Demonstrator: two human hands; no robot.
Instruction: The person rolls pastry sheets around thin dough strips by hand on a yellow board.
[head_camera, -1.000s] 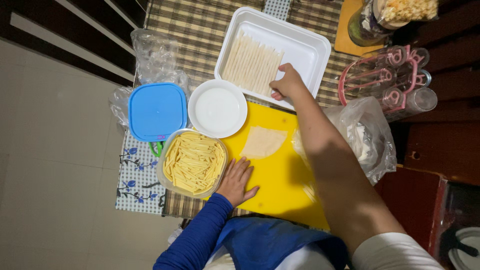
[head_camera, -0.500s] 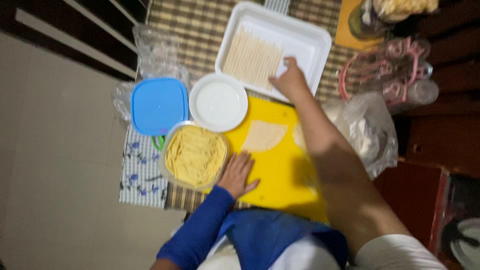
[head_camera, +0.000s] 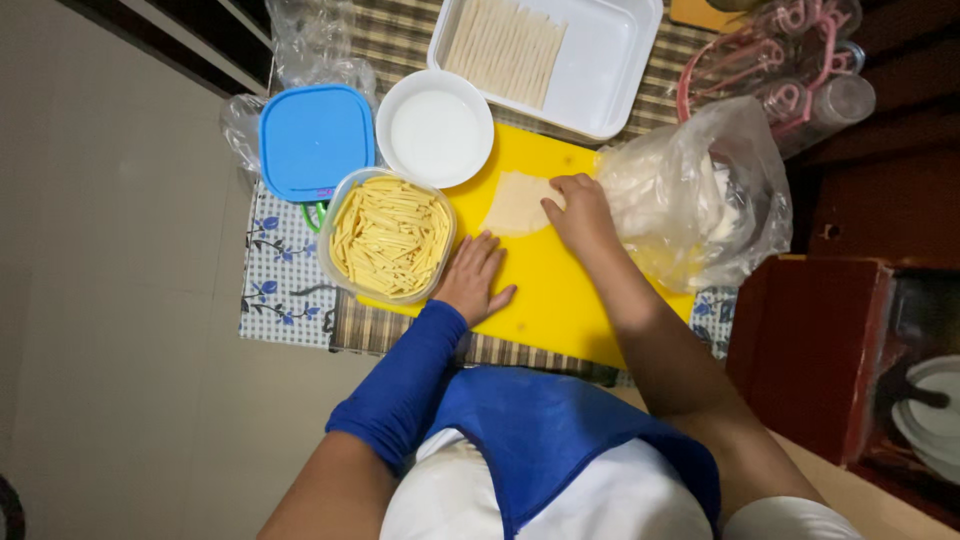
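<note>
A: On the yellow cutting board (head_camera: 560, 290), right hand (head_camera: 580, 212) first. Grip?

B: Fingertips pressing the right edge of the pale round wrapper (head_camera: 515, 203); fingers bent and close together, nothing pinched or lifted as far as I can see. The wrapper lies flat on the board's upper middle, just below the white bowl (head_camera: 435, 128).

A: Left hand (head_camera: 477, 280)?

B: Flat on the board, fingers spread, palm down, holding nothing. It touches or nearly touches the clear tub of yellow strips (head_camera: 388, 236); dim light, hard to say which.

A: Around them?

B: Blue lid (head_camera: 316, 140) left of the bowl. White tray (head_camera: 610, 70) above the board with a row of pale rolled sticks (head_camera: 505, 48) in its left half. Crumpled plastic bag (head_camera: 695, 190) at the right, touching the right hand's back. Pink rack of glasses (head_camera: 775, 60) in the top right corner. All on a counter under a checked mat (head_camera: 395, 40).

A: Advice on handling the wrapper?

B: I'd judge it thin and easy to tear. Keep fingertip pressure light, smooth it flat outward from the edge, and keep the left hand steadying the board so it doesn't slide. Keep it clear of the bag, so it doesn't catch.
</note>
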